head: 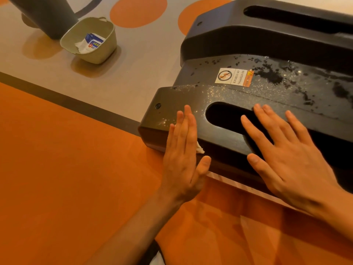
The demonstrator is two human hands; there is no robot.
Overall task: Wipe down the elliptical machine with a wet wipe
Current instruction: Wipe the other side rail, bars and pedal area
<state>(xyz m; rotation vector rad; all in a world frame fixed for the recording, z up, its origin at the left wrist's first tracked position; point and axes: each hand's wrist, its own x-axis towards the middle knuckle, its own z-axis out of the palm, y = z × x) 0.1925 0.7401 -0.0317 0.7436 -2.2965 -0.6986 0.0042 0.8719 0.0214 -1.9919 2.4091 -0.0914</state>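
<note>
While the left hand [181, 150] presses the wet wipe [200, 149] under straight fingers [188, 119] onto the near corner of the elliptical machine [238, 94], the right hand [286, 150] braces flat and empty; firm, overlapping strokes should suit.

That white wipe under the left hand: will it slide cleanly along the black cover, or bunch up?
Probably floppy: only a crumpled corner of the white wet wipe pokes out beside the flat left hand. It likely bunches unless pressed flat. The black plastic machine cover looks wet-speckled, so it may glide easily.
</note>
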